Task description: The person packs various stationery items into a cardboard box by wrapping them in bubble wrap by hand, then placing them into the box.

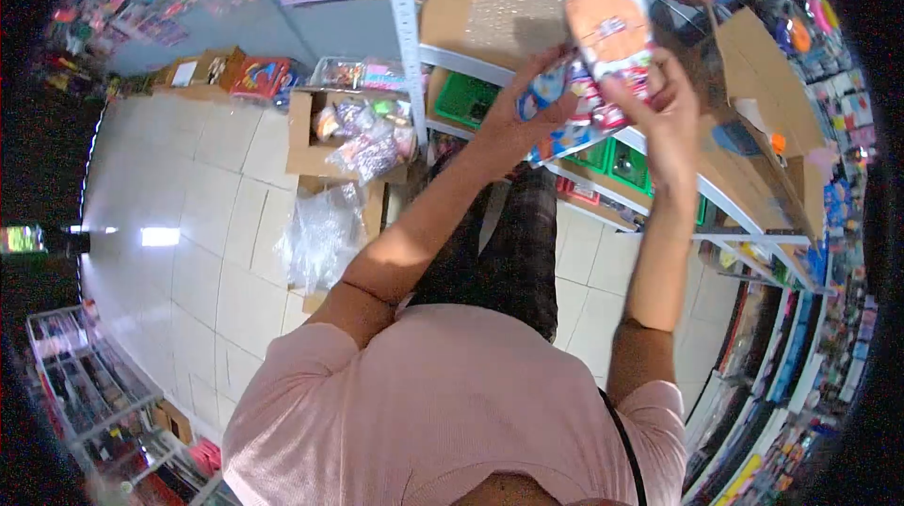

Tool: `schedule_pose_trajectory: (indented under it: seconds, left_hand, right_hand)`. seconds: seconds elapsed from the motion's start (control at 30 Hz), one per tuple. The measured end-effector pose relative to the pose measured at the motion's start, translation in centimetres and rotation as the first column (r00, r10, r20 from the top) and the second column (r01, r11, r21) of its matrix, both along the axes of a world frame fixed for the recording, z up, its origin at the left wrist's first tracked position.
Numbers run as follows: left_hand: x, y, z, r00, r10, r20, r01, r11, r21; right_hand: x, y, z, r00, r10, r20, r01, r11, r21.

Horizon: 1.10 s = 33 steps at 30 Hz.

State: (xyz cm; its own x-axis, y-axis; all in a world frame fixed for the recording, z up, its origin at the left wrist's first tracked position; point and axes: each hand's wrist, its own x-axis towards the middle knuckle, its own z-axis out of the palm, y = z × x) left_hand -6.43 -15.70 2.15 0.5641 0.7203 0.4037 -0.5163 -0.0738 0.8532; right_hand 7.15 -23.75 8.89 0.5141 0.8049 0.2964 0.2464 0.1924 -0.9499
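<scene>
- Handling flat, printed packets above the front of the shelf is the step in hand, judged as sorting or leafing through them.
- Left hand (523,111): the fingers are clamped on the blue packets (563,143) at the left side of the bunch, the thumb lying across the front.
- Right hand (667,115): the thumb and fingers close on the lower end of the orange packet (610,28). The far fingertips are partly hidden, so their exact contact cannot be told.
- Location: the packets are held between both hands, clear of the shelf (441,58), with the orange packet uppermost and pointing away from the body.
- Next move, as a judgement: parting one packet from the bunch calls for a steady left grip and a light right pinch, since slick wrapping may slide.
- Appearance: the orange packet is rectangular, with an orange upper face, a small dark print at its middle and a red-and-white lower part. The print is too blurred to read.
- The blue packets show blue with lighter patches; red-and-white printing appears between them and the right hand.
- Surroundings: bubble wrap (513,12) lies beyond the left hand; an open carton (770,82) stands to the right.
</scene>
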Motion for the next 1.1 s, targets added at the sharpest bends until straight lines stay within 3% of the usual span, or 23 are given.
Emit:
schedule_pose_trajectory:
  seconds: [0.07, 0.1, 0.17, 0.27, 0.4, 0.47, 0.53, 0.67, 0.77, 0.87, 0.97, 1.03, 1.1]
  left_hand:
    - [-1.4, -0.3, -1.3, 0.995, -0.062, -0.078, 0.038, 0.961, -0.276]
    - [-2.0, -0.4, -2.2, 0.989, -0.105, -0.108, 0.052, 0.912, -0.408]
    - [-3.5, -0.1, -3.7, 0.984, -0.082, -0.155, 0.002, 0.887, -0.461]
    - [-4.7, 0.0, -4.5, 0.988, -0.007, -0.155, -0.078, 0.838, -0.539]
    - [-5.4, 0.7, -6.7, 0.98, 0.152, -0.127, -0.198, 0.798, -0.569]
    - [-6.2, 1.2, -7.2, 0.971, 0.168, -0.172, -0.237, 0.793, -0.561]
    - [-5.9, 0.6, -6.2, 0.971, 0.214, -0.107, -0.237, 0.791, -0.564]
    - [-5.4, 0.6, -6.5, 0.96, 0.247, -0.131, -0.279, 0.865, -0.417]
    - [-5.5, -0.4, -6.3, 0.957, 0.256, -0.135, -0.288, 0.898, -0.334]
    - [-5.5, -0.8, -6.1, 0.962, 0.258, -0.089, -0.272, 0.884, -0.38]
    - [-5.4, -0.9, -5.2, 0.936, 0.339, -0.096, -0.339, 0.796, -0.501]
    - [-4.7, -1.0, -4.3, 0.905, 0.417, -0.087, -0.398, 0.756, -0.52]
    - [-3.6, -1.1, -4.5, 0.932, 0.362, -0.025, -0.334, 0.83, -0.447]
  right_hand:
    - [-2.3, 0.6, -2.1, 0.997, -0.027, -0.068, 0.025, 0.999, -0.032]
    - [-2.7, 0.7, -3.3, 0.998, -0.063, -0.011, 0.063, 0.996, -0.061]
    - [-3.2, 0.8, -5.5, 0.984, -0.142, 0.104, 0.152, 0.983, -0.102]
    - [-3.0, 0.9, -7.5, 0.977, -0.208, 0.04, 0.211, 0.974, -0.081]
    - [-4.0, 1.2, -7.6, 0.945, -0.299, -0.134, 0.315, 0.941, 0.126]
    - [-4.2, 1.3, -7.3, 0.937, -0.246, -0.249, 0.295, 0.937, 0.185]
    - [-5.0, 1.2, -6.6, 0.916, -0.172, -0.363, 0.257, 0.945, 0.202]
    - [-6.4, 2.0, -7.7, 0.976, -0.167, -0.14, 0.168, 0.986, -0.005]
    - [-6.2, 2.4, -8.8, 0.985, -0.17, 0.031, 0.173, 0.952, -0.254]
    - [-5.1, 2.8, -10.5, 0.961, -0.275, 0.022, 0.276, 0.961, -0.004]
    - [-6.0, 2.6, -7.3, 0.903, -0.183, -0.389, 0.263, 0.951, 0.161]
    - [-5.5, 2.0, -7.8, 0.9, -0.096, -0.426, 0.085, 0.995, -0.045]
    - [-6.4, 2.3, -8.7, 0.902, -0.008, -0.431, -0.074, 0.982, -0.173]
